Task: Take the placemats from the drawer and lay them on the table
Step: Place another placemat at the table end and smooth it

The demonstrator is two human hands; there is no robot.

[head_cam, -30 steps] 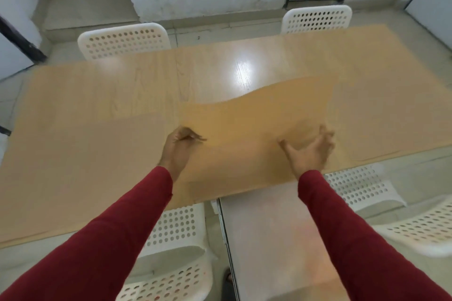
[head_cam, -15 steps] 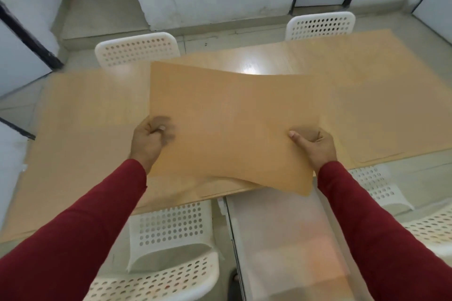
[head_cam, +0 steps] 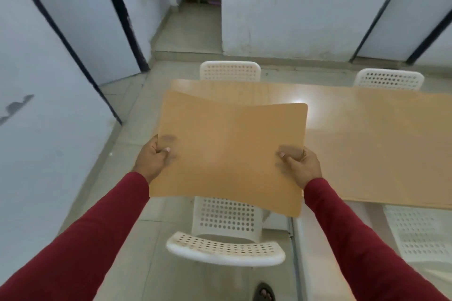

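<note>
The left hand (head_cam: 152,157) grasps the left edge of a tan mat (head_cam: 228,156), thumb on top. The mat is held in the air above a white chair (head_cam: 226,249), at the near-left end of the table (head_cam: 367,142). The right hand (head_cam: 302,166) grasps its right edge.

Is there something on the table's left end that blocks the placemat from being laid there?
Nothing visible does. The placemat is held in the air by the left hand and right hand; the table beyond shows only bare wood and flat mats.
</note>
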